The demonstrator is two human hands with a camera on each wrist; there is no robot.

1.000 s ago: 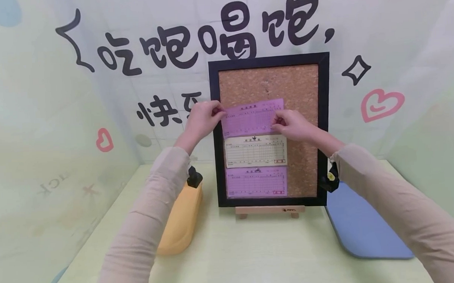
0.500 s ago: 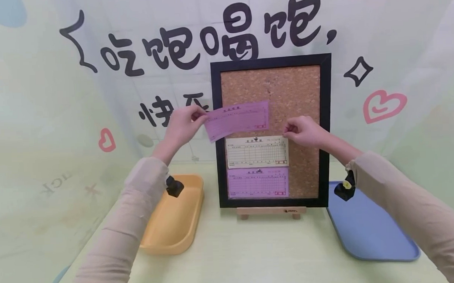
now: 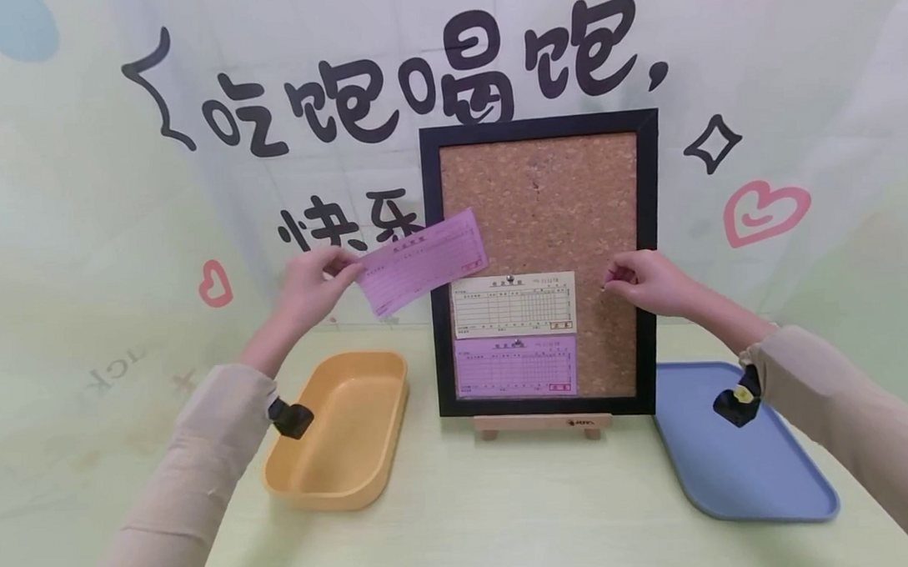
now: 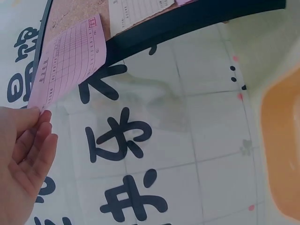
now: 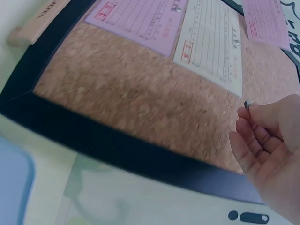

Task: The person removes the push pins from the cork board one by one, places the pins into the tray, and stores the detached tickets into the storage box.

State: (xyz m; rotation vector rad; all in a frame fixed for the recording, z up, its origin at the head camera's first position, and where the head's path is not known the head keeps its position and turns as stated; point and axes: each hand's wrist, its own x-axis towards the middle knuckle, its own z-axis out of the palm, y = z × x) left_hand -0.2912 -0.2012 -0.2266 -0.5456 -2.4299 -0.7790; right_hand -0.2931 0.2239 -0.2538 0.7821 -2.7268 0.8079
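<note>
My left hand (image 3: 313, 290) pinches the left end of a purple receipt slip (image 3: 426, 259), which tilts up to the right and overlaps the board's left frame. Between the thumb and fingertip of my right hand (image 5: 269, 145) is a small silver pushpin (image 5: 247, 104). That hand is in front of the right part of the framed corkboard (image 3: 541, 197). A pale yellow receipt slip (image 3: 513, 306) is pinned to the cork. Directly below it another purple slip (image 3: 515, 369) is pinned, each with a silver pin near its top edge.
The corkboard leans on a small wooden easel (image 3: 541, 421) on the pale green table (image 3: 506, 498). A yellow tray (image 3: 339, 429) stands left of it, and a flat blue tray (image 3: 745, 448) lies to the right. Behind hangs a printed backdrop (image 3: 330, 179).
The top purple slip has come off the board and moved left and slightly down with my left hand. My right hand has drawn away to the right and down.
</note>
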